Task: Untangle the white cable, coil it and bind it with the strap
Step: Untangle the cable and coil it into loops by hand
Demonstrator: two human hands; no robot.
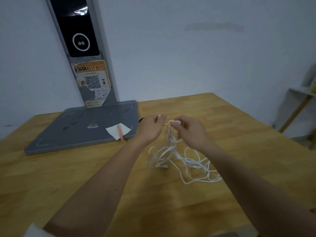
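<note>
A thin white cable lies in a loose tangle on the wooden table, with several loops spread to the right and some strands lifted up. My left hand pinches a strand of it at its top, above the table. My right hand pinches the cable just to the right, a short gap between the two hands. A pink strap lies on a white paper square, left of my left hand.
A grey flat base with a tall grey post carrying a screen and an orange QR sticker stands at the back left. A small dark object peeks out behind my left hand. Shelving stands at the far right past the table edge.
</note>
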